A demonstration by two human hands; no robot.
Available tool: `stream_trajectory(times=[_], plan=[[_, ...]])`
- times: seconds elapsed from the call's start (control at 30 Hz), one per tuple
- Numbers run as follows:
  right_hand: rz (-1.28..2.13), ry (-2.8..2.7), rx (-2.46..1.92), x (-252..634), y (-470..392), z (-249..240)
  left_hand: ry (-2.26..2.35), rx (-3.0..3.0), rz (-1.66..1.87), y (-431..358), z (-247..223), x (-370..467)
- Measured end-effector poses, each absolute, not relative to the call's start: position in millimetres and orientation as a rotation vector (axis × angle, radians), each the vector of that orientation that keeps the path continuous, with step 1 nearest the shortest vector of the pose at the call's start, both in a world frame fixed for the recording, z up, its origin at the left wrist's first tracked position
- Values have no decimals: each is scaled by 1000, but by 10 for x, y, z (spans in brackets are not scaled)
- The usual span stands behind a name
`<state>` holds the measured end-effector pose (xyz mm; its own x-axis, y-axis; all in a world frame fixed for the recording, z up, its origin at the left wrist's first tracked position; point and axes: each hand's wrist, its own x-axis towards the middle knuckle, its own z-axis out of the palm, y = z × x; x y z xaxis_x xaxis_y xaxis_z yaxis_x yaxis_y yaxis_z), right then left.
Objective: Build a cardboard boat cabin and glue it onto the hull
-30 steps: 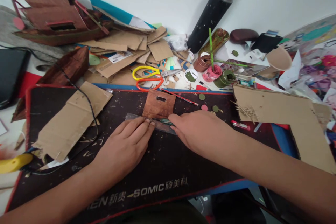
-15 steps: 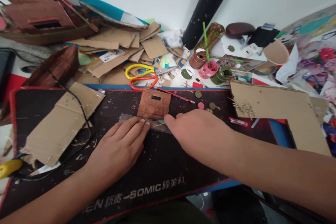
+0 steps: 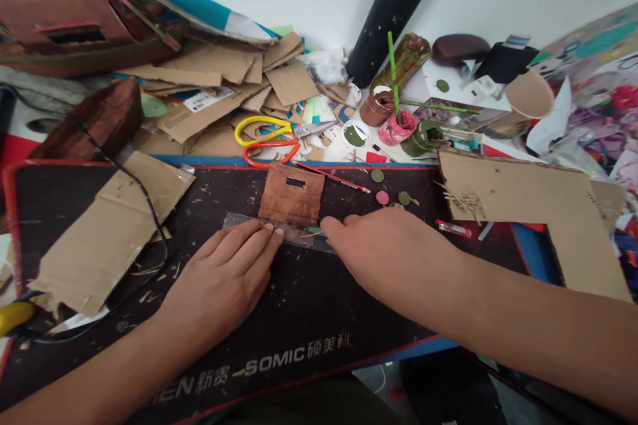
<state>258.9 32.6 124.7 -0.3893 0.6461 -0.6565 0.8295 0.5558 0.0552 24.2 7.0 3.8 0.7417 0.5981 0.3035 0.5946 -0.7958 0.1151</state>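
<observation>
- We rested our left hand [image 3: 226, 272], fingers stretched out and together, on a clear strip [image 3: 296, 239], without closing it around anything.
- Our right hand [image 3: 393, 252] curled over the strip's other end; we could not tell how tightly its fingers closed or what they held.
- The brown slotted card [image 3: 292, 200] lay flat on the dark mat [image 3: 309, 305], its near edge at the strip.

The site is a craft work area. Cardboard scraps [image 3: 293, 83], scissors [image 3: 296, 132], paint jars [image 3: 397, 129] and a model boat [image 3: 54, 8] identify it.
</observation>
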Motion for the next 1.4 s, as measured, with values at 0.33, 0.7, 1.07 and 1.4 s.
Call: stream_trajectory(times=[0.33, 0.7, 1.07, 1.4], plan=[[-345, 2125, 1186, 2609, 295, 1287, 993, 2903, 491, 61, 32, 225], [-441, 2069, 1281, 2661, 371, 1241, 963, 2942, 493, 80, 52, 241], [-384, 2161, 1160, 2415, 463, 1322, 982, 2953, 495, 67, 22, 245], [-365, 2196, 1328, 2621, 351, 1293, 974, 2984, 526, 76, 29, 252]])
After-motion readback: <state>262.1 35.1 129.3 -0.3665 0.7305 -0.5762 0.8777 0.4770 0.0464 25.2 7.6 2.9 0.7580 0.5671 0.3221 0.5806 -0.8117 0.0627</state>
